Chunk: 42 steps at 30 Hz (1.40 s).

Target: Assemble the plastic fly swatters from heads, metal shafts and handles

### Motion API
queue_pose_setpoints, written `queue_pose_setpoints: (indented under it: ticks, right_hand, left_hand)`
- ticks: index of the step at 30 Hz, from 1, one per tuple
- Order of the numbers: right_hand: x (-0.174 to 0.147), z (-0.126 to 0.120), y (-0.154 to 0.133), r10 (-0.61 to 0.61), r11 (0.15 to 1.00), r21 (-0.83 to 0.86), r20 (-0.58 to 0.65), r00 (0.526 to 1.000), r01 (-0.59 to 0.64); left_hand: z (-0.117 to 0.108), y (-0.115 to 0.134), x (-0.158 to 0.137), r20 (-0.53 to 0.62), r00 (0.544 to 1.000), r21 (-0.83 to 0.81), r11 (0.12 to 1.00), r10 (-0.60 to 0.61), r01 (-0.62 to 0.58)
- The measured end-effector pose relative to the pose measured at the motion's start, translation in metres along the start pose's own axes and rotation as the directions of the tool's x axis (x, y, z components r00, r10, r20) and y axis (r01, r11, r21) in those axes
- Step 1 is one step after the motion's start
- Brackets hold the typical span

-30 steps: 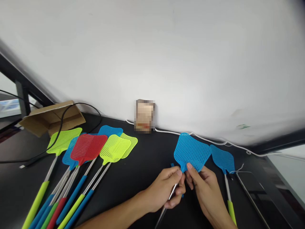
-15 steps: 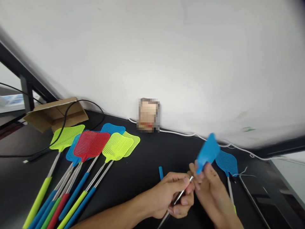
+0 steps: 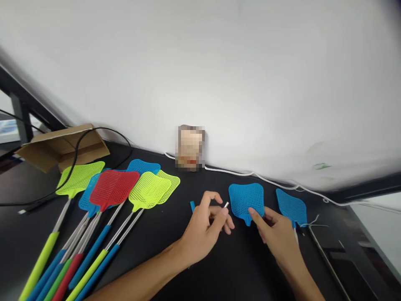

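Observation:
In the head view my right hand (image 3: 278,234) pinches a loose blue fly swatter head (image 3: 247,200) near its short neck, mesh side facing me. My left hand (image 3: 205,230) holds a thin metal rod (image 3: 226,205) against the thumb, its index finger raised off it. The rod's tip shows beyond the thumb; most of its length is hidden by the hand. Swatter head and rod are apart, with a small gap between them. Behind the left hand, the end of a blue handle (image 3: 192,205) sticks out.
Several assembled swatters, among them a red one (image 3: 114,188), lie overlapping at the left. Another blue swatter (image 3: 292,207) lies at the right beside a dark flat device (image 3: 341,259). Along the wall are a cardboard box (image 3: 65,144), a blurred-out object (image 3: 190,148) and a white cable (image 3: 232,171).
The blue swatter head has moved left and lower, turning its flat mesh toward me. My left hand has shifted left and up, its fingers loosened around the rod.

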State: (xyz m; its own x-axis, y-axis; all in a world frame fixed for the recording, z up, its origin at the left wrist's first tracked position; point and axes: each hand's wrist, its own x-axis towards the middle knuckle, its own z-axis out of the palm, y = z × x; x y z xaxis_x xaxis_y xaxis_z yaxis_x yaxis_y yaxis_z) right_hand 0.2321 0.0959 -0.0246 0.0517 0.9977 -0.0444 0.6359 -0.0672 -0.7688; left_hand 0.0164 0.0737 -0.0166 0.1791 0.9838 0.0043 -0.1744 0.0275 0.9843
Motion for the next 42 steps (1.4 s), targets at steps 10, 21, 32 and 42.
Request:
queue_pose_setpoints:
  ticks: [10, 21, 32, 42]
  right_hand:
    - [-0.007, -0.002, -0.007, -0.121, 0.841, -0.534, -0.025, 0.992, 0.089]
    - [-0.060, 0.055, -0.040, -0.439, 0.732, -0.510, 0.155, 0.885, 0.452]
    - [-0.045, 0.051, -0.025, -0.488, 0.712, -0.523, 0.112, 0.866, 0.469]
    - [-0.041, 0.044, -0.025, -0.464, 0.756, -0.470, 0.105, 0.879, 0.455]
  left_hand:
    - [-0.009, -0.013, 0.010, 0.060, 0.957, 0.607, 0.750, 0.285, -0.262]
    - [-0.038, 0.014, 0.013, -0.058, 0.835, 0.789, 0.538, 0.547, -0.297]
    - [-0.049, 0.020, 0.016, -0.072, 0.994, 0.997, -0.034, 0.086, 0.075]
    - [-0.039, 0.005, 0.015, 0.125, 0.978, 0.977, 0.153, 0.166, -0.151]
